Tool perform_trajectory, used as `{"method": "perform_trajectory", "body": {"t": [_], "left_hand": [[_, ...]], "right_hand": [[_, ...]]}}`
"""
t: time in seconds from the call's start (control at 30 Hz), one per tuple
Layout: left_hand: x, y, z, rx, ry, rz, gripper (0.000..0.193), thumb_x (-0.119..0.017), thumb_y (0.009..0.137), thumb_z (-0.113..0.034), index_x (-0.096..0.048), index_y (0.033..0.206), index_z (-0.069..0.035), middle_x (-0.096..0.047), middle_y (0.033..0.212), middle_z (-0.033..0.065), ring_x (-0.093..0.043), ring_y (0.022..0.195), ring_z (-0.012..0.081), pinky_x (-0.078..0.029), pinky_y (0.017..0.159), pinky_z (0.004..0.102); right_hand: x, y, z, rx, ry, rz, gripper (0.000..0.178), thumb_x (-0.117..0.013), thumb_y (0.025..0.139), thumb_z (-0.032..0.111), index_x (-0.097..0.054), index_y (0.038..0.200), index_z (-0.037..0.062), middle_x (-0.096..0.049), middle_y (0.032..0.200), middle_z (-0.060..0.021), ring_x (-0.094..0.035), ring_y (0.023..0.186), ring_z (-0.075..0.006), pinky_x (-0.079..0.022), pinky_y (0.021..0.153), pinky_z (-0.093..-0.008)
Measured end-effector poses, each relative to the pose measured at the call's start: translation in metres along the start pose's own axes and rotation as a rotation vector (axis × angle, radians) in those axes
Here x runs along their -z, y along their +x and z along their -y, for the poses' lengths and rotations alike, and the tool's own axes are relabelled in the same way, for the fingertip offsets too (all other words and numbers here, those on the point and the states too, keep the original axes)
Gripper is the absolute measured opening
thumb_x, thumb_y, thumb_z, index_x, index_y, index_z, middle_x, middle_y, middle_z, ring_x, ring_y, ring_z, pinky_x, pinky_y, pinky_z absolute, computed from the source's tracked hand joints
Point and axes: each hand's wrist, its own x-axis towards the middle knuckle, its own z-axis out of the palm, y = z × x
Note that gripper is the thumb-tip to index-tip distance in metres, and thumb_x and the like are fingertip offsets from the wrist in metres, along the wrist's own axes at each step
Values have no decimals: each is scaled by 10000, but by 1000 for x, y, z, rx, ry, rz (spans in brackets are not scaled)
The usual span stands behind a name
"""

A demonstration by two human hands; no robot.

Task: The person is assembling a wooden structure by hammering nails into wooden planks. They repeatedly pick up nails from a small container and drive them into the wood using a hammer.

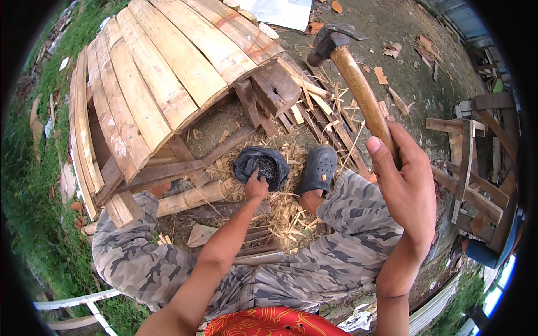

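Observation:
My right hand (406,179) is closed round the wooden handle of a hammer (361,84), held up at the right with its dark metal head raised. Below the bench, my left hand (256,186) reaches down to a black plastic bag (244,162). Thin grey nails (269,168) lie loose inside the bag. The left index finger touches in among them, and the other fingers are curled; whatever they pinch is too small to make out. Before me stands a bench-like piece of wooden slats (162,67) on a darker timber frame.
Wood shavings (291,215) litter the ground around the bag. A bamboo pole (190,199) lies under the frame's near side. My foot in a grey clog (318,168) rests right of the bag. Timber strips (336,123) lie beyond it; a wooden frame (468,162) stands at right.

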Motion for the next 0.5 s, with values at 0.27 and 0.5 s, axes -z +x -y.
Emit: {"method": "perform_trajectory", "body": {"t": [0.27,0.5], "left_hand": [[18,9,-6,3,44,-118,382,-567,978,-278,-647,1338,-180,-776,822,41,-727,940,257,-530,911,414],[21,19,-14,-37,154,-103,317,-637,949,-325,-727,1191,-142,-774,848,55,-724,953,287,-550,867,444]], "right_hand": [[0,2,0,10,20,-14,309,-644,999,261,-645,1145,-12,-565,635,-179,-506,532,-292,-410,559,-402],[2,2,0,18,15,0,285,-650,995,231,-645,1131,-20,-562,626,-182,-501,521,-284,-405,553,-399]]}}
